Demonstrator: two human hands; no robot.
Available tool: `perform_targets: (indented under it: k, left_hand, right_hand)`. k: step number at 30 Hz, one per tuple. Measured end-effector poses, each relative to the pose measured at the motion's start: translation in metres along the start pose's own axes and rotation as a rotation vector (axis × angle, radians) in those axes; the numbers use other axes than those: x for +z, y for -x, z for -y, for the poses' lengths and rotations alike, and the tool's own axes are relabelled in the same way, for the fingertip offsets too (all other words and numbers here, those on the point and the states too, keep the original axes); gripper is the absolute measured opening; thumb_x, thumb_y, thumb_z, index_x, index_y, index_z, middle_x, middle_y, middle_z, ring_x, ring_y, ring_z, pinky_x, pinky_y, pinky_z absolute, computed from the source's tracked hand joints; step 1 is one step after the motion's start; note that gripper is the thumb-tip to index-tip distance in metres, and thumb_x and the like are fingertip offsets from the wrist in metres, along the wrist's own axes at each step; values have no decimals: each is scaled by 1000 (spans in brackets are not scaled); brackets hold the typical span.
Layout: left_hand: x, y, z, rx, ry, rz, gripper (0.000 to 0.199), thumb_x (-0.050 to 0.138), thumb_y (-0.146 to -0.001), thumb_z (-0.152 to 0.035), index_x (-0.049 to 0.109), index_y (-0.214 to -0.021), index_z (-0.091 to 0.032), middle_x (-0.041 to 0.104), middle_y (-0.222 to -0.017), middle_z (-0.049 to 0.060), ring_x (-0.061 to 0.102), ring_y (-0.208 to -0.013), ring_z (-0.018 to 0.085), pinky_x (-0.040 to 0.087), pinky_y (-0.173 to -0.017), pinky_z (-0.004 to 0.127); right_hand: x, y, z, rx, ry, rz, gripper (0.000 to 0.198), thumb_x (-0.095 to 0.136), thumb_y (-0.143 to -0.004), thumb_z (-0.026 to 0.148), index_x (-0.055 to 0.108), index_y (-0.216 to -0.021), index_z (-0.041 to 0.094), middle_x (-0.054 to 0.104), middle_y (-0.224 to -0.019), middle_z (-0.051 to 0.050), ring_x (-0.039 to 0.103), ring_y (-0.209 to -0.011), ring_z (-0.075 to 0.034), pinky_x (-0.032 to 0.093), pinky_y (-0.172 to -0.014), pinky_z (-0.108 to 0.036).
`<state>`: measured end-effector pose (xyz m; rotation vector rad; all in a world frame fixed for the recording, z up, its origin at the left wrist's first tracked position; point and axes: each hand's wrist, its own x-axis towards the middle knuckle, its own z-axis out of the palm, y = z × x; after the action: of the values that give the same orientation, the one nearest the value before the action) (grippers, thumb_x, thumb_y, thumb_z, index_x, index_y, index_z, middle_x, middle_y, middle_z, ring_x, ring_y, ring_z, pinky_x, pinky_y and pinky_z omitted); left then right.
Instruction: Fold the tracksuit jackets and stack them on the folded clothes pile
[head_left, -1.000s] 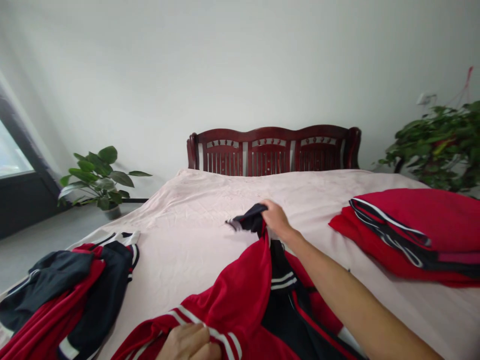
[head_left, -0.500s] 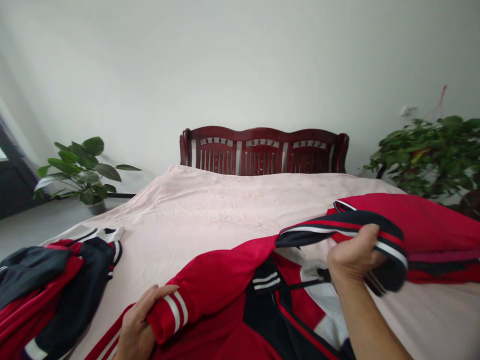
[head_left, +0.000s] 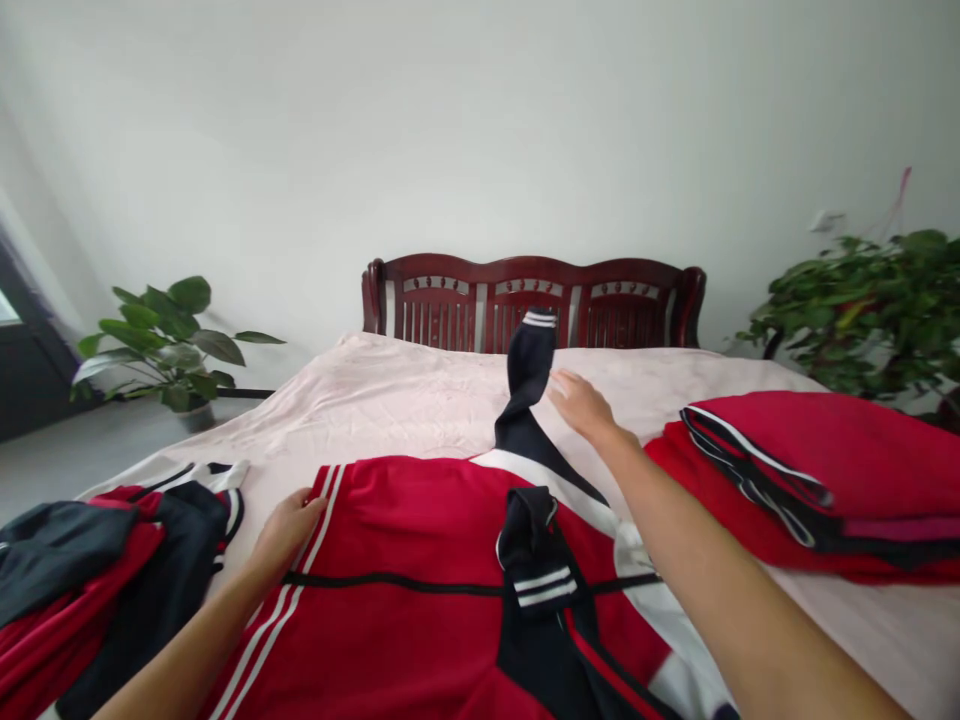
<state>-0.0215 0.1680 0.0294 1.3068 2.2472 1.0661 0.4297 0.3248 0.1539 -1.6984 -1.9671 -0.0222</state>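
A red, navy and white track jacket point(head_left: 420, 520) is spread over the near part of the bed, its zip line running crosswise. My left hand point(head_left: 289, 530) grips the white-striped hem at its left end. One navy sleeve point(head_left: 529, 370) stretches away from me, bent, with its white-striped cuff farthest off. Just right of that sleeve is my right hand point(head_left: 581, 400), fingers extended and apart, near or touching the fabric. The other navy sleeve point(head_left: 536, 560) is folded back across the jacket's front, cuff toward me.
Folded red and navy clothes point(head_left: 832, 470) are stacked at the right. A loose heap of similar clothes point(head_left: 97, 570) lies at the left. Beyond the pink bed sheet point(head_left: 405, 400) stands a dark wooden headboard point(head_left: 525, 290), with potted plants point(head_left: 176, 345) on either side.
The red sleeve has left my left hand, which now holds the hem. My right hand has moved forward and left, letting go of the striped hem or collar band; the far sleeve now extends outward.
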Motion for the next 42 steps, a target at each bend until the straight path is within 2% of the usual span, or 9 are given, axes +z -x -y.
perform_targets:
  k: [6,12,18,22,27,30,36,39,42]
  left_hand:
    - [8,-9,12,-29,-85,184,34,61,-69,-48,70,-79,-17,76,-77,9,72,-86,33,54,-75,38]
    - [7,-7,23,-26,-168,180,35,54,-76,-49,69,-83,-18,75,-74,8,72,-79,31,52,-68,36]
    - [13,6,31,-18,-428,74,49,38,-87,-55,65,-107,-20,74,-104,17,70,-97,37,51,-76,43]
    - [19,18,17,-51,-536,46,56,33,-90,-56,56,-129,-23,73,-109,17,69,-100,38,50,-79,47]
    - [26,28,6,28,-560,39,58,25,-95,-48,39,-144,-20,67,-126,18,67,-106,36,49,-86,48]
    - [28,33,8,59,-580,3,55,24,-97,-44,39,-144,-21,63,-132,17,67,-104,35,50,-84,47]
    - [27,36,3,411,-521,-197,50,37,-93,-35,49,-138,-15,58,-131,17,58,-117,32,44,-100,48]
    - [46,24,-35,498,-194,-63,43,43,-91,-33,58,-128,-19,60,-132,11,56,-122,26,41,-106,40]
    - [91,11,-93,365,24,177,43,48,-89,-31,59,-127,-13,66,-128,13,62,-117,24,46,-102,36]
  right_hand:
    - [56,88,-69,443,135,272,47,37,-94,42,67,-118,14,64,-123,-22,63,-110,-33,49,-87,-44]
    - [58,94,-88,442,66,374,34,53,-85,51,70,-94,23,73,-92,-6,69,-86,-21,48,-70,-29]
    - [58,100,-95,466,91,336,24,55,-83,35,70,-96,22,73,-95,-10,69,-87,-26,49,-74,-35]
    - [68,78,-78,362,57,229,39,49,-84,23,64,-120,23,65,-126,-13,61,-115,-28,47,-91,-39]
    - [113,35,-25,149,-131,267,46,44,-88,25,60,-131,26,63,-133,-2,59,-120,-18,44,-98,-26]
    - [143,17,6,100,-170,314,48,47,-88,32,59,-134,25,62,-134,-6,58,-121,-22,44,-100,-31]
    - [154,16,32,50,-127,364,42,45,-91,28,62,-125,11,65,-124,-20,60,-117,-31,46,-97,-41]
    - [137,42,38,-109,-141,331,42,46,-91,22,56,-132,16,56,-139,-16,49,-130,-28,39,-106,-39]
    - [118,85,46,-375,-143,302,47,50,-90,20,52,-137,18,50,-146,-13,41,-136,-25,34,-112,-40]
